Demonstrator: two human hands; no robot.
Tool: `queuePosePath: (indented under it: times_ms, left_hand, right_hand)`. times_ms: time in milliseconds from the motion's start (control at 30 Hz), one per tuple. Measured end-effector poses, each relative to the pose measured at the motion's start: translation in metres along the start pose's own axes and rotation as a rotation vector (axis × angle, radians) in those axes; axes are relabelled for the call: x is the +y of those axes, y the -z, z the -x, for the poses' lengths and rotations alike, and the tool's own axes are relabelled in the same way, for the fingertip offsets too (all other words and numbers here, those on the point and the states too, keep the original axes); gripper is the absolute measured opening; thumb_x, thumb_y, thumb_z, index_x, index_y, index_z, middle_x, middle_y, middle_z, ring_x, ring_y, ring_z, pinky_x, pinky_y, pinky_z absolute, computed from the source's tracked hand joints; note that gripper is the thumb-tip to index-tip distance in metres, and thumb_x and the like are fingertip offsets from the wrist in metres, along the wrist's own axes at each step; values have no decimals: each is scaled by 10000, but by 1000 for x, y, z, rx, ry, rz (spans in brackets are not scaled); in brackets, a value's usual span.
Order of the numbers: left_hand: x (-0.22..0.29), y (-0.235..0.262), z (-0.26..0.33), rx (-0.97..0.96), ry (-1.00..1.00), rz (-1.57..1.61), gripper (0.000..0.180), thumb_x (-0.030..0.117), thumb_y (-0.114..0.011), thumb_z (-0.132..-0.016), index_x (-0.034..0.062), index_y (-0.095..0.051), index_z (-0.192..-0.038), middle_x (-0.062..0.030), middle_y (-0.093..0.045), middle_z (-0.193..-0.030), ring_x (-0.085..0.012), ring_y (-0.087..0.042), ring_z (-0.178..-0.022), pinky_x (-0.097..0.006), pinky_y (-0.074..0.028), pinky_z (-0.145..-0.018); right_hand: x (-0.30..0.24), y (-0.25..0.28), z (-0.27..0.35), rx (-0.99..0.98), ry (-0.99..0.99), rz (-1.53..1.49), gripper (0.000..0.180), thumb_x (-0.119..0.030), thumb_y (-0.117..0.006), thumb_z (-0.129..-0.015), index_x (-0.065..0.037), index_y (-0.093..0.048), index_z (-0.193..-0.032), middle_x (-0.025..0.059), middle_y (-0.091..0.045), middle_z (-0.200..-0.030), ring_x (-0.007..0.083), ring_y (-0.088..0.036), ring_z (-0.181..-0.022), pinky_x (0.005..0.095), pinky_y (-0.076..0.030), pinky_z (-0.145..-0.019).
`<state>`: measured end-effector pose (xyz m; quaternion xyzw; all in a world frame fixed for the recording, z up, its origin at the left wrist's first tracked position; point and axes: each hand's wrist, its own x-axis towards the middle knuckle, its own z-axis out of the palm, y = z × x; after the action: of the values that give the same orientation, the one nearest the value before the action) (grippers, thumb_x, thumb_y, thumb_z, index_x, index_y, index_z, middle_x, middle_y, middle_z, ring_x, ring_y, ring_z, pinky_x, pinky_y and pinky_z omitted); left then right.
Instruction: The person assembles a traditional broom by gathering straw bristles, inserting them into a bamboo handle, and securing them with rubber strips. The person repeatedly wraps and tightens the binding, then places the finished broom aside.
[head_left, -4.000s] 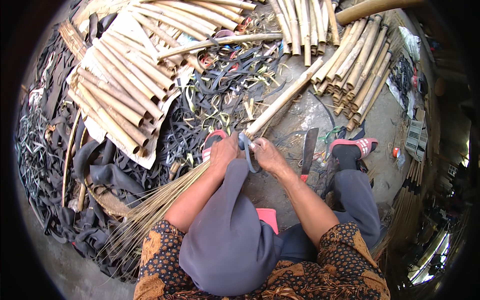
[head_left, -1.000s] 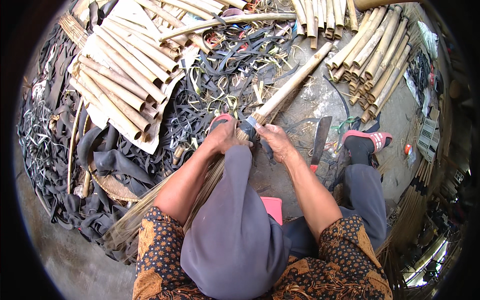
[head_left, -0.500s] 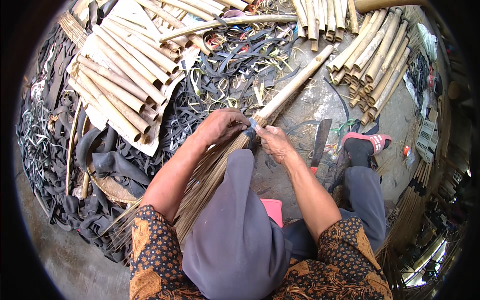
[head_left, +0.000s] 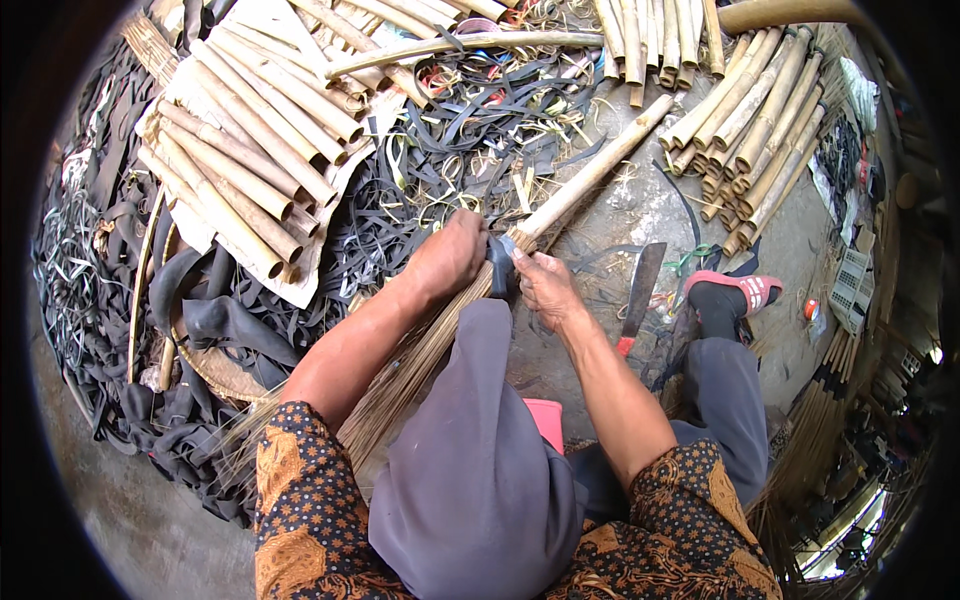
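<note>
A stick broom (head_left: 408, 362) slants across my lap, its thin brown sticks running down to the lower left. Its pale bamboo handle (head_left: 592, 172) points to the upper right. Around the neck, where sticks meet handle, lies a black rubber strip (head_left: 500, 264). My left hand (head_left: 452, 256) is closed at the left side of the neck, on the strip; its fingertips are mostly hidden. On the other side, my right hand (head_left: 547, 287) grips the neck, thumb pressed near a grey-blue part of the binding. To its right, a large knife (head_left: 643, 290) with a red handle lies on the floor.
Bamboo tubes (head_left: 265, 150) are piled at the upper left, more bamboo tubes (head_left: 745, 125) at the upper right. Loose black rubber strips (head_left: 450, 150) cover the floor ahead. A pink object (head_left: 546, 422) shows beside my lap, and a foot in a pink sandal (head_left: 735, 289) rests right.
My left hand has turned and closed more, shifting slightly at the neck. More of the black strip shows between the hands. My right hand stays at the binding.
</note>
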<state>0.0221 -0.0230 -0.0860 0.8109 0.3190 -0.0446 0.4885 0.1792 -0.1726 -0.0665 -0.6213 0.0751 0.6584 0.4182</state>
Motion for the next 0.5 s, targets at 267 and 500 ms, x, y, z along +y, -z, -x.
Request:
queuePosePath:
  times_ms: [267, 500]
  left_hand:
    - [-12, -6, -7, -11, 152, 517, 376, 64, -565, -951, 75, -618, -1323, -189, -690, -1111, -265, -671, -978, -378, -528, -909]
    - [-17, 2, -9, -143, 201, 379, 266, 49, -587, -1012, 42, -701, -1251, -61, -728, -1097, -130, -687, -831, -295, -570, -806]
  right_hand:
    - [5, 0, 0, -1, 62, 10, 279, -367, -706, -1012, -158, -557, -900, -114, -381, -638, 18, -297, -459, 242, -200, -413]
    - [3, 2, -2, -17, 29, 30, 290, -378, -690, -1023, -159, -552, -891, -119, -368, -625, 15, -285, -454, 238, -198, -416]
